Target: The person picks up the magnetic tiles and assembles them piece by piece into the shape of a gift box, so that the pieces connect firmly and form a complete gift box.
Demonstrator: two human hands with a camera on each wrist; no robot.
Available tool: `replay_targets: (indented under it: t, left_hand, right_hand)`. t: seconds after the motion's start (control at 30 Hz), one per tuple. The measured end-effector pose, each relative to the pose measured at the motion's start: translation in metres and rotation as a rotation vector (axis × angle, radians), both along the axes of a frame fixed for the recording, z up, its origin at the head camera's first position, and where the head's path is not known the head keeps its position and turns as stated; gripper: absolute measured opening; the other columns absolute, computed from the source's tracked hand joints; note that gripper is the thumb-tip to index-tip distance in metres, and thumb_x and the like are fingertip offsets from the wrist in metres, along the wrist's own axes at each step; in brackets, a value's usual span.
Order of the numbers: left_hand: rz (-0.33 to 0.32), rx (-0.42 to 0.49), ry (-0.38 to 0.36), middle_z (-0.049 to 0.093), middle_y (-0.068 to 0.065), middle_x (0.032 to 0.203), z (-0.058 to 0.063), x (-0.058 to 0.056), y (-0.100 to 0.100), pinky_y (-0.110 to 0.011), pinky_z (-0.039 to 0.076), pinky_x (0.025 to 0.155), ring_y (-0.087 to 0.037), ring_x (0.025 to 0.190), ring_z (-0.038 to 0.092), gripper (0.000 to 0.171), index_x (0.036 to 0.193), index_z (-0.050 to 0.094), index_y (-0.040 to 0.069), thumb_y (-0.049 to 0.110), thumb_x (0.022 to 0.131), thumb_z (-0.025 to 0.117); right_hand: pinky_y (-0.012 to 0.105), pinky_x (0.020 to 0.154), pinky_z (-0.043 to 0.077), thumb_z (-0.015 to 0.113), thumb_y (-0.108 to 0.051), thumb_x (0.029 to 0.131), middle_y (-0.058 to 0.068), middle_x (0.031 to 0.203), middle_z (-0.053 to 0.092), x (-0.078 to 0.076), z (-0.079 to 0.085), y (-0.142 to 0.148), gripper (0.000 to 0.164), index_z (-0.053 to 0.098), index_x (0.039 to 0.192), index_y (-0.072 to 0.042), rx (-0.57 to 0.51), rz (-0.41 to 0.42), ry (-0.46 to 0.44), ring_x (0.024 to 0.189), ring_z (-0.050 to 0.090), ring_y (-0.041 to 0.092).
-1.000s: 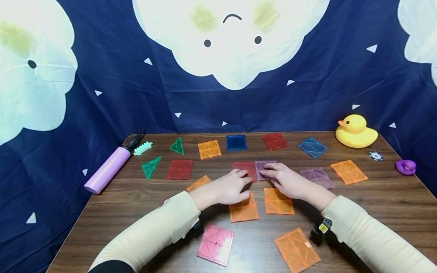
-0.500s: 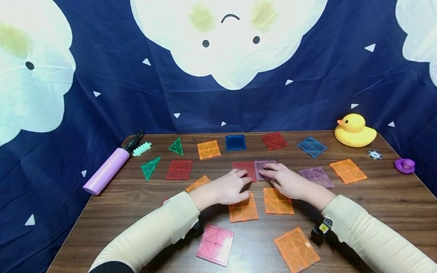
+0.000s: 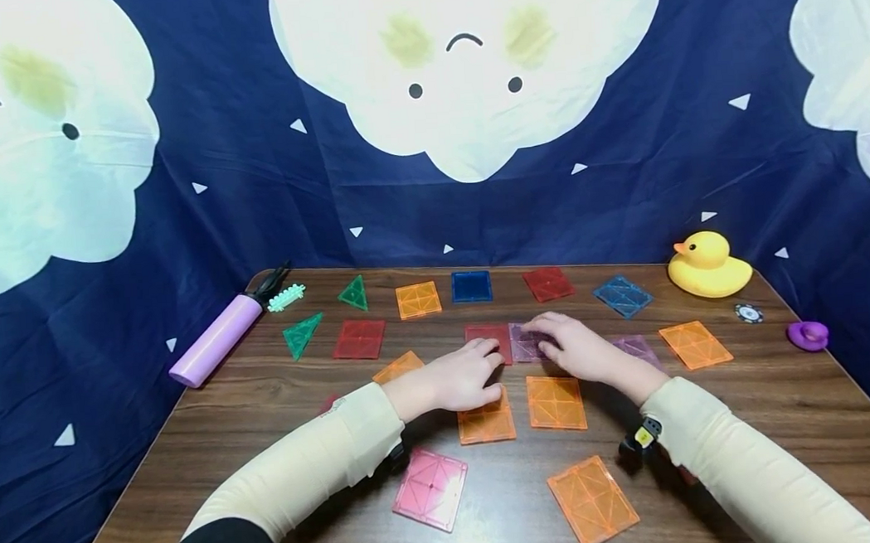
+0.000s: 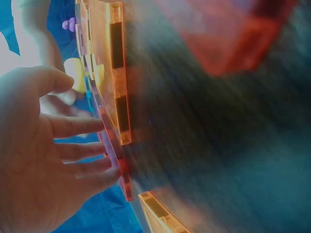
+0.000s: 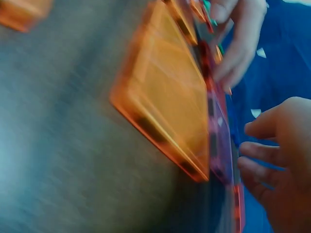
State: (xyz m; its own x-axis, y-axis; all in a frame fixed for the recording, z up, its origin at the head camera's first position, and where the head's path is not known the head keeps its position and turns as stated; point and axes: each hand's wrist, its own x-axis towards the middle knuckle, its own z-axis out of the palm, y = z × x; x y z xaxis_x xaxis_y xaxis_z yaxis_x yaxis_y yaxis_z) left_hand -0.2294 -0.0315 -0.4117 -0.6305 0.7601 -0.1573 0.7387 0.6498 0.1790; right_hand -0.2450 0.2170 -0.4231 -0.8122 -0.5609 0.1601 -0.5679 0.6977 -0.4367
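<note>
Two translucent square magnetic tiles lie edge to edge mid-table in the head view, a red tile (image 3: pixel 478 333) and a purple tile (image 3: pixel 522 348). My left hand (image 3: pixel 462 378) rests its fingertips on the red one, fingers loosely extended; its thumb lies over a near orange tile (image 3: pixel 487 426). In the left wrist view, fingers (image 4: pixel 99 179) reach the red edge. My right hand (image 3: pixel 576 348) hovers over the purple tile's right part, fingers relaxed and holding nothing. The right wrist view shows its fingertips apart from the purple tile. Beside the thumb side sits another orange tile (image 3: pixel 557 413).
Nearer me lie a pink tile (image 3: pixel 431 489) and an orange tile (image 3: pixel 594 503). More coloured tiles, including a blue square (image 3: pixel 471 287), line the back. A lilac pump (image 3: pixel 215 341) stands left; a yellow duck (image 3: pixel 710 270), a poker chip (image 3: pixel 748 313) and a purple duck (image 3: pixel 809 335) sit right.
My right hand has lifted off the purple tile and shifted slightly up and right, uncovering more of the orange tile below. The left hand stays in place.
</note>
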Motion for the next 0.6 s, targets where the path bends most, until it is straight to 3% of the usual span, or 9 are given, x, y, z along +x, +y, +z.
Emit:
replay_targets:
  t: [0.17,0.27,0.4,0.6]
  left_hand:
    - [-0.010,-0.010,0.001,0.038,-0.022,0.158,-0.002,0.001,0.003,-0.037,0.024,0.120,-0.035,0.147,0.033,0.057,0.148,0.047,-0.001,0.033,0.103,0.053]
    - [-0.007,-0.010,-0.009,0.036,-0.022,0.158,-0.003,0.002,0.003,-0.038,0.026,0.120,-0.035,0.147,0.032,0.056,0.150,0.046,0.001,0.033,0.104,0.052]
    - [-0.005,-0.009,-0.014,0.035,-0.022,0.159,-0.003,0.003,0.004,-0.039,0.029,0.118,-0.036,0.147,0.031,0.055,0.151,0.046,0.004,0.032,0.104,0.052]
    - [-0.003,-0.013,-0.017,0.035,-0.022,0.159,-0.002,0.001,0.005,-0.039,0.030,0.118,-0.036,0.147,0.031,0.056,0.151,0.047,0.005,0.033,0.104,0.052]
  right_hand:
    - [0.057,0.103,0.043,0.059,0.000,0.099,0.021,0.131,0.061,-0.027,0.004,0.015,0.030,0.064,0.129,0.003,-0.113,-0.125,0.036,0.123,0.057,0.040]
    - [0.058,0.107,0.040,0.056,-0.001,0.101,0.026,0.136,0.058,-0.046,0.004,0.024,0.030,0.063,0.130,0.005,-0.119,-0.190,0.033,0.128,0.053,0.043]
    - [0.058,0.112,0.033,0.052,-0.001,0.102,0.032,0.144,0.049,-0.066,-0.001,0.030,0.034,0.059,0.134,0.008,-0.057,-0.226,0.021,0.136,0.044,0.047]
    - [0.058,0.115,0.030,0.052,-0.003,0.101,0.033,0.152,0.039,-0.081,-0.010,0.032,0.041,0.054,0.140,0.008,0.042,-0.226,-0.022,0.140,0.038,0.048]
